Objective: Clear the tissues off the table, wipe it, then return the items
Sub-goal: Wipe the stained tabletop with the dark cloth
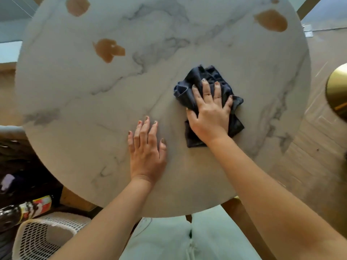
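Observation:
A round white marble-look table (75, 102) fills the view. On its right half lies a crumpled dark blue cloth (199, 79). My right hand (210, 113) presses flat on the cloth with fingers spread and straight. My left hand (146, 149) rests flat on the bare tabletop to the left of the cloth, fingers straight and together. Three brown worn patches mark the top: one at the far left (77, 5), one left of centre (109, 49), one at the far right (271, 20). No tissues are visible on the table.
A white mesh basket (43, 237) stands on the floor at the lower left, with a dark bottle with a red and yellow label (28, 207) above it. A round gold object (338, 89) sits at the right edge. Wooden table legs (244, 220) show below the near rim.

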Tool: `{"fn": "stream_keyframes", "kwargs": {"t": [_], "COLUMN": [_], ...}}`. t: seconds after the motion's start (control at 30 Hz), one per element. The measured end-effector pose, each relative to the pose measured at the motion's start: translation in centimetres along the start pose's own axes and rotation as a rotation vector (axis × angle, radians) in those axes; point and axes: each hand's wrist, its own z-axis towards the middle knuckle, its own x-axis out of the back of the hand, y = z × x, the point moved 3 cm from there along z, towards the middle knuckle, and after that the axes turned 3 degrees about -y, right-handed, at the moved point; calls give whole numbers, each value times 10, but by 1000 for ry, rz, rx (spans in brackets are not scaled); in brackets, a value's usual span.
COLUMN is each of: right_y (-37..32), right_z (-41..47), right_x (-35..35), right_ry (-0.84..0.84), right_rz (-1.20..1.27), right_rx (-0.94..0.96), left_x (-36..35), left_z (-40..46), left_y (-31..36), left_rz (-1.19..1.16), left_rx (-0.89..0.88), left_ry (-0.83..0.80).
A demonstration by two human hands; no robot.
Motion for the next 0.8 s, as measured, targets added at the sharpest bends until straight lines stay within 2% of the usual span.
{"fn": "stream_keyframes", "kwargs": {"t": [0.13,0.2,0.3,0.37,0.4,0.47,0.53,0.6,0.67,0.73,0.8], "right_y": [-12,20,69,79,75,47,10,-16,-8,30,76], "right_z": [-104,-124,-98,-56,-35,-2,1,-32,-72,-93,-89], "right_x": [-21,-16,4,16,18,18,8,-4,-11,-9,5], "right_ry": [-41,-40,34,71,84,72,35,19,24,44,75], "right_rz": [-59,-55,-13,56,75,95,99,68,41,54,64], "right_rx": [241,199,-200,-466,-536,-493,-276,-48,47,-34,-253], "left_x": [-2,-3,-3,-2,-2,-1,6,15,24,30,33], "left_z": [-3,-1,1,2,3,4,7,16,33,56,81], "left_y": [-1,-1,0,-1,-3,-5,-3,1,7,11,16], "left_rz": [24,-2,-36,-75,-101,-153,-226,-306,-340,-328,-289], "left_rx": [-76,-45,-33,-44,-39,-13,7,-30,-117,-192,-241], "left_ry": [0,4,0,7,19,44,44,30,32,68,99]}}
